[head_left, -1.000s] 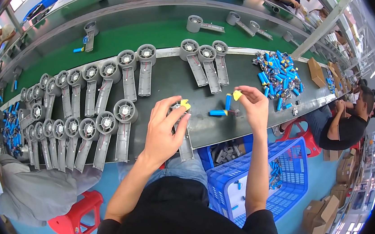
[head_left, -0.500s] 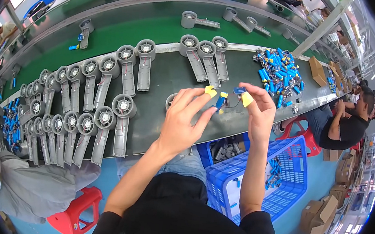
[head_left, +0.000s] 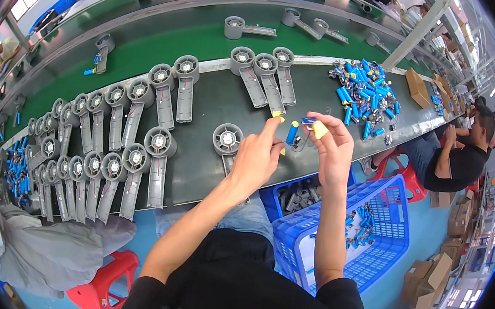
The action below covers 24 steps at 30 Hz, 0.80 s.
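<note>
My right hand (head_left: 335, 148) pinches a small blue circuit board (head_left: 308, 121), a yellow cover on its thumb. Beside the board is a blue battery cell (head_left: 292, 134) with a yellow top, joined to it by thin wires. Close on the cell's left is my left hand (head_left: 256, 158), its yellow-tipped index finger stretched forward. Its thumb and another finger close low beside the cell, where a thin dark wire runs to them; the exact grip is partly hidden. A grey fan housing with a handle (head_left: 227, 139) lies on the dark table, partly behind my left forearm.
Grey fan housings (head_left: 159, 141) stand in rows on the left. Several more (head_left: 266, 64) lie ahead, before the green conveyor (head_left: 169, 38). A heap of blue cells (head_left: 364, 91) is at the right. A blue crate (head_left: 399, 220) stands below; co-workers (head_left: 469, 146) sit at right.
My left hand has drawn its thumb inward and moved right, uncovering the fan housing behind it. The right hand still holds the board, slightly lower and to the left. The whole view has shifted slightly.
</note>
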Each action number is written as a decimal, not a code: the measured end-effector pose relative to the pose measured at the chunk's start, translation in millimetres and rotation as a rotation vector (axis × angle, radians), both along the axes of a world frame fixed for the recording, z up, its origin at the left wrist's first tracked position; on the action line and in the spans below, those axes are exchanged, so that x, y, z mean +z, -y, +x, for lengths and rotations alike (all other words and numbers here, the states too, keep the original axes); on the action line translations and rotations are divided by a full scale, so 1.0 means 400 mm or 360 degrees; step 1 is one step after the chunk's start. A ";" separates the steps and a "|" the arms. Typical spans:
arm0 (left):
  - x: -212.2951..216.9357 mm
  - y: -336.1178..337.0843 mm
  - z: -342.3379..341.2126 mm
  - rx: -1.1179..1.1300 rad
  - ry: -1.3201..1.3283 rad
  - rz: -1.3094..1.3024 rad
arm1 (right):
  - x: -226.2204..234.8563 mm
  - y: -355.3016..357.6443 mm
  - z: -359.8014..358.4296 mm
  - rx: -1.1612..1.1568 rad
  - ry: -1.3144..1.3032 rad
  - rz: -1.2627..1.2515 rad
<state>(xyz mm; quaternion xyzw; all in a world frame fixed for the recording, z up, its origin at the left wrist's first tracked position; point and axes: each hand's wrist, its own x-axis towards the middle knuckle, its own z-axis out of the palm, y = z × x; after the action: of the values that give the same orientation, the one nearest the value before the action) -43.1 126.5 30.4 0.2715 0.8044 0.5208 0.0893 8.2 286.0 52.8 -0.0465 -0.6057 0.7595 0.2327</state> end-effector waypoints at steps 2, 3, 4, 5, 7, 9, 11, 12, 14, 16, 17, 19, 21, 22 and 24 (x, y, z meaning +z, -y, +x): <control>0.005 -0.003 0.016 0.0139 -0.0017 0.0282 | -0.030 -0.005 -0.001 -0.0084 0.0082 0.0128; 0.014 0.001 0.024 0.0129 -0.0016 0.0278 | -0.050 -0.008 -0.003 -0.0157 0.0166 0.0260; 0.028 0.009 0.031 0.0149 -0.0113 0.0290 | -0.068 -0.010 -0.004 -0.0147 0.0191 0.0219; 0.034 0.013 0.035 0.0169 -0.0210 0.0302 | -0.082 -0.015 -0.002 -0.0159 0.0191 0.0218; 0.032 0.019 0.037 0.0203 -0.0275 0.0292 | -0.099 -0.021 0.001 -0.0315 0.0265 0.0046; 0.029 0.020 0.033 0.0252 -0.0341 0.0281 | -0.090 -0.037 0.013 -0.0340 0.0149 -0.0179; 0.023 0.010 0.015 0.0163 -0.0358 -0.0190 | -0.059 -0.046 0.033 -0.0247 0.0064 -0.0321; 0.018 0.013 0.014 0.0170 -0.0357 -0.0187 | -0.039 -0.040 0.042 -0.0201 0.0054 -0.0394; 0.017 0.023 0.007 0.0157 -0.0647 0.0063 | -0.016 -0.028 0.056 -0.0127 0.0042 -0.0373; 0.052 0.045 0.010 0.0086 -0.0716 0.0214 | 0.015 0.000 0.065 0.0002 0.0032 -0.0335; 0.082 0.057 0.017 0.0023 -0.0783 0.0362 | 0.032 0.022 0.068 0.0008 0.0042 -0.0347; 0.099 0.072 0.032 0.0037 -0.0818 0.0389 | 0.047 0.068 0.072 0.0209 0.0053 -0.0177; 0.078 0.101 0.032 -0.0016 -0.1082 0.0554 | 0.053 0.119 0.072 0.0342 0.0162 -0.0130; 0.091 0.131 0.046 0.0115 -0.0984 0.0562 | 0.068 0.146 0.067 0.0429 0.0161 -0.0217; 0.082 0.202 0.056 0.0160 -0.0676 0.0576 | 0.062 0.167 0.065 0.0513 0.0167 -0.0324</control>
<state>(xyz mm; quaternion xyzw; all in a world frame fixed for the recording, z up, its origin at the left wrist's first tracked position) -20.5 45.7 63.1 0.3458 0.7115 0.5911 -0.1573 34.3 219.1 77.6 -0.0116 -0.5367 0.8407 0.0702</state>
